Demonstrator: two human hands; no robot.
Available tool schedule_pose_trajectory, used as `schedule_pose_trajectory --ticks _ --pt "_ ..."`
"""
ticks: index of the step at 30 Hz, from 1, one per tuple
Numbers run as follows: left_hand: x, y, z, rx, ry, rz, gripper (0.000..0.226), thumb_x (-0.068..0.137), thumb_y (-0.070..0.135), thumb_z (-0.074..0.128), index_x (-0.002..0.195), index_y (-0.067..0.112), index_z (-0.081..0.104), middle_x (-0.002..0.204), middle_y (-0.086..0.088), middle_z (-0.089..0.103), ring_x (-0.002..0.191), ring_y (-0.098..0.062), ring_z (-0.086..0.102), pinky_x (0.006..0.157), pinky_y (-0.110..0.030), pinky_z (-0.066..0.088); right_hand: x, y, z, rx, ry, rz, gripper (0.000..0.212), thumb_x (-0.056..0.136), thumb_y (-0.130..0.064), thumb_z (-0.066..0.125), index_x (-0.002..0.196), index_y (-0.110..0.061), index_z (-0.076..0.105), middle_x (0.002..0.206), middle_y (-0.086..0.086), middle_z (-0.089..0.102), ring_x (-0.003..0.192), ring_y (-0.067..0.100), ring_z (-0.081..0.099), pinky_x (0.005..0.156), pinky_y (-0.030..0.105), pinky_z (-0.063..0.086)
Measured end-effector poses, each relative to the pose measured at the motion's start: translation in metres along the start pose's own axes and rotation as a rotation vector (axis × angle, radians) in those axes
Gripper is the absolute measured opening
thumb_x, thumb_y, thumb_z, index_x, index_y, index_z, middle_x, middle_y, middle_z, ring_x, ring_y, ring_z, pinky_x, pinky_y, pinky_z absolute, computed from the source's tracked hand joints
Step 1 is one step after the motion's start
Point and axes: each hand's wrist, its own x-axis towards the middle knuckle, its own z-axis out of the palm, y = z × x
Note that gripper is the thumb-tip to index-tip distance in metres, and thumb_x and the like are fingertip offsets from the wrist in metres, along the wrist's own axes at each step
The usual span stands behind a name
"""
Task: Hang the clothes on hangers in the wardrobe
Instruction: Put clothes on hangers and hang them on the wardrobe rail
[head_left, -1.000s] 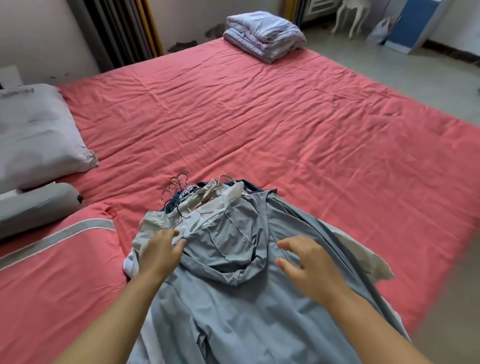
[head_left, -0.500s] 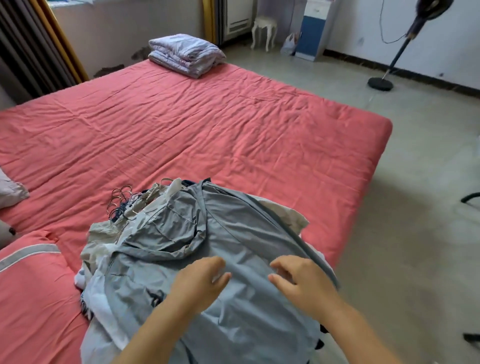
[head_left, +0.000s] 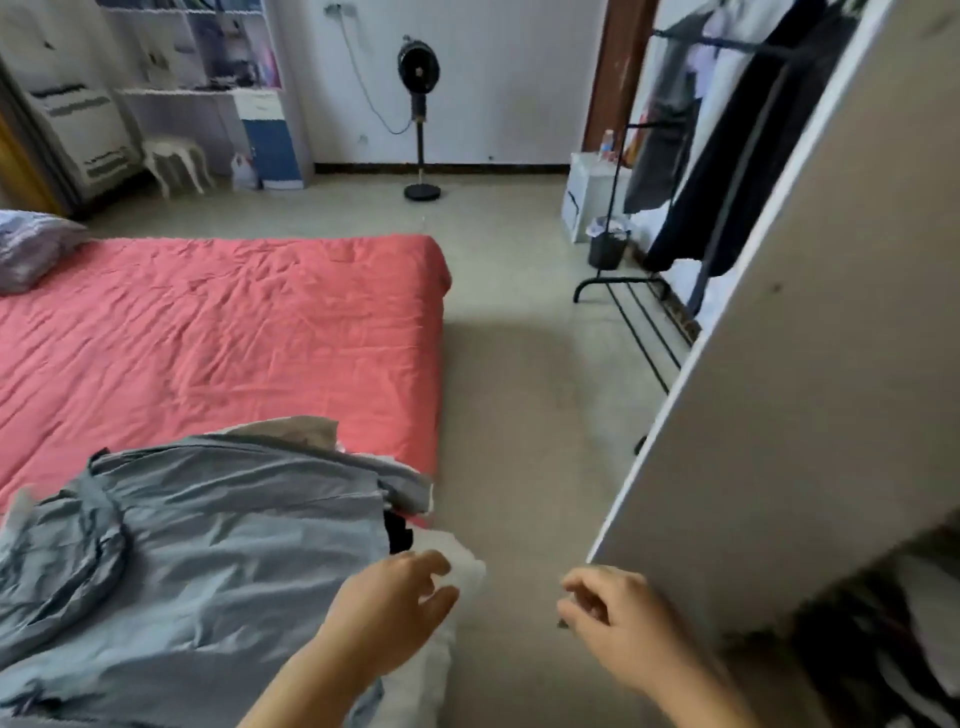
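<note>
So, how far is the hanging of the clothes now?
Barely started. The grey jacket lies in the clothes pile on the bed. Both the left hand and right hand hold nothing. The wardrobe door stands open; all clothes in the pile remain to hang.

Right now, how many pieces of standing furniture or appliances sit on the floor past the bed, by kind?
Standing fan: 1
White stool: 1
Black clothes rack: 1
Dark bin: 1
Total: 4
</note>
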Motion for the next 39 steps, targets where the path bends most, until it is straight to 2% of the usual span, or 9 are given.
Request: schedule_pose_trajectory --ticks 4,8,12,17,21,26,29,34,39 --pt "0.014 0.09 0.022 0.04 -0.069 0.222 0.031 0.092 0.049 0.044 0.121 0.038 0.052 0.107 0.019 0.062 0.099 -0.003 0.059 0.077 -0.019 0.04 -0.067 0.048 -0.04 0.083 0.194 0.18 0.043 0.063 -0.058 0.046 0.101 -0.037 0.053 0.07 -0.012 0.059 0.065 0.01 0.057 0.068 0.03 0.051" --pt "0.023 0.168 0.043 0.061 -0.135 0.437 0.028 0.094 0.047 0.042 0.119 0.038 0.053 0.108 0.018 0.061 0.098 -0.006 0.06 0.078 -0.022 0.043 -0.121 0.082 -0.074 0.11 0.335 0.373 0.032 0.069 -0.048 0.053 0.091 -0.028 0.067 0.076 -0.012 0.065 0.073 0.006 0.061 0.072 0.029 0.051" --pt "0.035 0.251 0.066 0.089 -0.213 0.66 0.029 0.096 0.047 0.037 0.118 0.037 0.053 0.112 0.014 0.062 0.098 -0.009 0.06 0.08 -0.023 0.046 -0.176 0.112 -0.111 0.096 0.493 0.546 0.038 0.071 -0.052 0.05 0.099 -0.031 0.065 0.091 -0.024 0.059 0.077 0.006 0.061 0.073 0.024 0.05" --pt "0.055 0.368 0.073 0.048 -0.298 0.958 0.026 0.095 0.047 0.04 0.114 0.036 0.054 0.106 0.014 0.063 0.1 -0.011 0.06 0.082 -0.028 0.049 -0.224 0.138 -0.173 0.023 0.792 0.728 0.027 0.084 -0.04 0.061 0.108 -0.028 0.064 0.084 -0.012 0.061 0.085 0.006 0.058 0.072 0.014 0.043" --pt "0.069 0.47 0.068 -0.029 -0.268 1.197 0.028 0.094 0.048 0.042 0.117 0.037 0.053 0.107 0.015 0.065 0.102 -0.01 0.059 0.083 -0.027 0.047 -0.242 0.15 -0.233 -0.078 1.159 0.774 0.046 0.065 -0.061 0.046 0.097 -0.035 0.067 0.072 -0.023 0.06 0.091 0.0 0.055 0.071 0.01 0.041" --pt "0.087 0.577 0.051 -0.118 -0.176 1.441 0.032 0.09 0.055 0.042 0.115 0.036 0.052 0.107 0.014 0.062 0.1 -0.006 0.059 0.082 -0.025 0.046 -0.25 0.149 -0.317 -0.316 1.477 0.814 0.039 0.066 -0.054 0.053 0.091 -0.031 0.07 0.073 -0.015 0.065 0.072 0.002 0.06 0.066 0.019 0.046" --pt "0.09 0.63 0.034 -0.206 -0.172 1.549 0.034 0.088 0.058 0.042 0.11 0.035 0.053 0.097 0.015 0.063 0.093 -0.005 0.06 0.079 -0.025 0.048 -0.259 0.138 -0.366 -0.385 1.589 0.822 0.038 0.066 -0.055 0.056 0.094 -0.032 0.07 0.078 -0.014 0.067 0.072 0.003 0.063 0.069 0.021 0.049" --pt "0.074 0.708 0.001 -0.373 -0.205 1.68 0.026 0.089 0.052 0.05 0.11 0.039 0.057 0.086 0.019 0.062 0.085 0.0 0.06 0.072 -0.019 0.047 -0.284 0.117 -0.44 -0.533 1.714 0.811 0.021 0.075 -0.031 0.072 0.096 -0.031 0.069 0.084 -0.015 0.068 0.081 0.001 0.063 0.078 0.021 0.05" --pt "0.05 0.778 -0.04 -0.549 -0.12 1.781 0.026 0.087 0.051 0.053 0.105 0.034 0.062 0.085 0.014 0.064 0.08 -0.005 0.06 0.074 -0.026 0.049 -0.306 0.086 -0.513 -0.655 1.86 0.729 0.019 0.074 -0.038 0.071 0.091 -0.032 0.065 0.075 -0.009 0.065 0.071 0.01 0.061 0.073 0.032 0.053"
